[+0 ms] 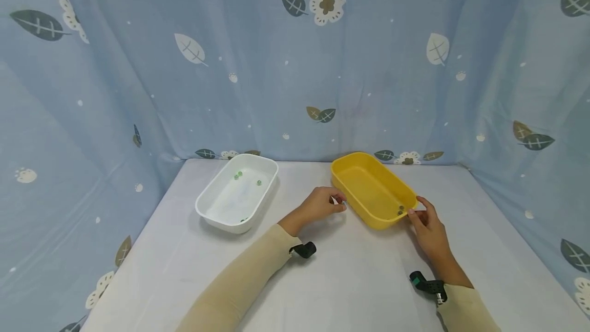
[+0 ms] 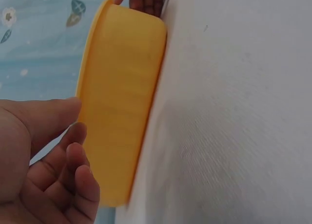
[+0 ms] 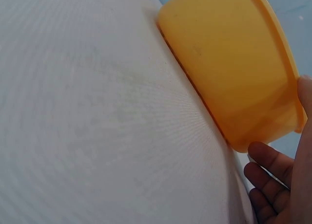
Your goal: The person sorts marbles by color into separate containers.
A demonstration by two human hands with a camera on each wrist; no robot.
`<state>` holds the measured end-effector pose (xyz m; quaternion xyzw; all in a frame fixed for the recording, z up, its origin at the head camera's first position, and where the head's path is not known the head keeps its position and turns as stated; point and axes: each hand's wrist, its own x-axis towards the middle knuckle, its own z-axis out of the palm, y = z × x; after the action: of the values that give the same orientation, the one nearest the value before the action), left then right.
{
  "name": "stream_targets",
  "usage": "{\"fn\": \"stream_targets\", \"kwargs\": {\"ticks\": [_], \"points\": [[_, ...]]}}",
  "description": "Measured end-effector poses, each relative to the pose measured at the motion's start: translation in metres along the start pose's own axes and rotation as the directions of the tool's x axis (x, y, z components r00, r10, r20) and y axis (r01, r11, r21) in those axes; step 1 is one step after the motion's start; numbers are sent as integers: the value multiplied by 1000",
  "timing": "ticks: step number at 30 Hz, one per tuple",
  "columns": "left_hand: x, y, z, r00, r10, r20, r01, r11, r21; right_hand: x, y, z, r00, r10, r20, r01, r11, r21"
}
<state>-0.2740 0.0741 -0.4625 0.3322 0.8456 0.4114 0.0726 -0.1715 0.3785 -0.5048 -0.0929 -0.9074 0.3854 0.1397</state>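
A yellow plastic tray (image 1: 369,188) stands to the right on the table, with a few small greenish marbles (image 1: 400,210) at its near right corner. My right hand (image 1: 428,229) grips that corner, thumb at the rim and fingers along the outer wall. In the right wrist view the fingertips (image 3: 263,153) sit low beside the wall. On the tray's left side is my left hand (image 1: 324,203), fingers loosely bent, thumb and index apart. In the left wrist view its thumb (image 2: 63,109) comes right at the rim; nothing shows held between the fingers.
A white tray (image 1: 221,219) stands on the left of the white-covered table (image 1: 341,291), with several small green marbles (image 1: 259,182) scattered inside. A blue curtain (image 1: 258,86) with leaves and flowers hangs behind the table and along its sides.
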Motion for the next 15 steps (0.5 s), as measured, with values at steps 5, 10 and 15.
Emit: {"fn": "stream_targets", "kwargs": {"ticks": [5,10,15], "points": [[7,4,3,1000,9,9,-9,1000,6,0,0,0,1000,4,-4,-4,1000,-5],[12,6,4,1000,12,12,-12,1000,7,0,0,1,1000,7,-2,-7,1000,-1],[15,9,5,1000,19,19,-19,1000,-15,0,1,2,1000,10,-2,-10,1000,3]]}}
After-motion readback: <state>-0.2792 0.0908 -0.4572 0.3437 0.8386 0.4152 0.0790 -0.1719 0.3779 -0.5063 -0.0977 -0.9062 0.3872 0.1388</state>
